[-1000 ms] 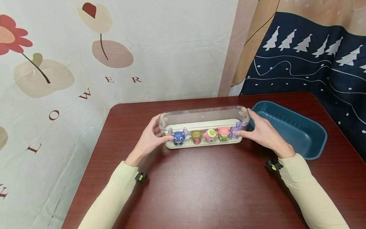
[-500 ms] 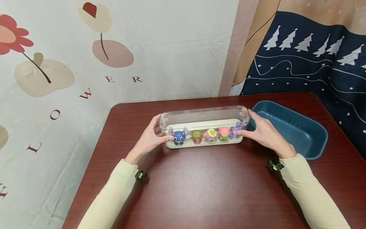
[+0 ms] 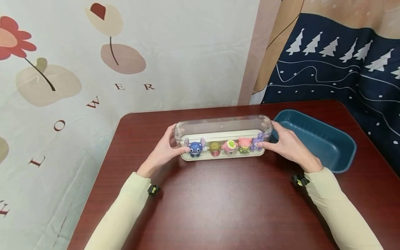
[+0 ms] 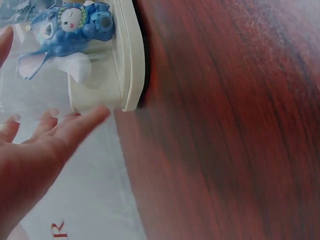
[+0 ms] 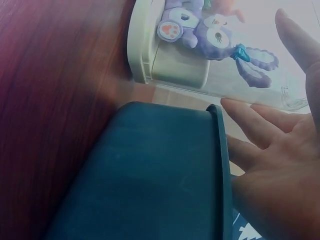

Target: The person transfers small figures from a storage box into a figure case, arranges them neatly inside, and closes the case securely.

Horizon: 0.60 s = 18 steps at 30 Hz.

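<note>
A clear-covered display box (image 3: 223, 124) with a cream base stands on the table. Behind its front wall several small figurines sit in a row. At the left end is a blue big-eared figurine (image 3: 195, 149), at the right end a purple rabbit figurine (image 5: 215, 37). Between them are an olive one (image 3: 214, 148), a pink one with a green-and-white top (image 3: 230, 147) and a pink pig-like one (image 3: 244, 144). My left hand (image 3: 160, 151) grips the box's left end, thumb on the front. The right hand (image 3: 289, 146) holds the opposite end likewise, beside the blue bin.
A dark teal plastic bin (image 3: 350, 156) lies on the table (image 3: 218, 208) at the right, close to the right hand. A flower-print cloth (image 3: 187, 52) hangs behind the table's back edge. Navy tree-print fabric (image 3: 328, 76) hangs at the back right.
</note>
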{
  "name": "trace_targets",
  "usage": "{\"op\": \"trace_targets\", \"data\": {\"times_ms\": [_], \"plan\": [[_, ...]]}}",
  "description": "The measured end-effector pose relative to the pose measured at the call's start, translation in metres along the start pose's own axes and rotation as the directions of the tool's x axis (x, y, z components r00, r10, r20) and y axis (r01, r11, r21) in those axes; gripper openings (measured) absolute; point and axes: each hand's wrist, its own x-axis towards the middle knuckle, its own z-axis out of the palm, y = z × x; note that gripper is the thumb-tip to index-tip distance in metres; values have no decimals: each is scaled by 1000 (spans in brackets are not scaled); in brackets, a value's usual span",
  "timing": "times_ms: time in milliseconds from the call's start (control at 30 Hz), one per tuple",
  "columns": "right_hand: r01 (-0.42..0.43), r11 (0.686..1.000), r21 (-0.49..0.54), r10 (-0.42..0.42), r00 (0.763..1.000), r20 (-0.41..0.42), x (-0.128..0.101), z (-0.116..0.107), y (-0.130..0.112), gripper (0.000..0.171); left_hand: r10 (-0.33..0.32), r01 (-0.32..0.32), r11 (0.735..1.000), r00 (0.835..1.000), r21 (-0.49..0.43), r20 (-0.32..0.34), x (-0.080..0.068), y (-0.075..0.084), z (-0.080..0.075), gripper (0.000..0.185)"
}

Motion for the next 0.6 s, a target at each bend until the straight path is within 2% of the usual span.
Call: {"op": "trace_targets", "data": {"times_ms": [100, 167, 333, 467, 533, 600], "plan": [[5, 1000, 6, -5, 1000, 8, -2, 0, 0, 112, 16, -15, 997, 1000, 77, -5, -2, 2, 0, 98], [19, 1000, 2, -19, 1000, -3, -4, -1, 0, 110, 37, -33, 980, 999, 195, -19, -5, 4, -1, 103], [64, 997, -46, -67, 996, -59, -13, -6, 3, 96, 88, -42, 888, 993, 457, -79, -17, 9, -5, 114], [104, 987, -118, -119, 985, -123, -21, -8, 6, 88, 115, -49, 839, 989, 542, -89, -26, 11, -10, 112], [114, 980, -164, -140, 978, -156, -25, -8, 8, 86, 139, -58, 802, 986, 594, -92, -30, 11, -12, 109], [116, 971, -211, -156, 970, -185, -29, -8, 10, 84, 181, -78, 755, 979, 651, -93, -33, 10, -14, 106]]}}
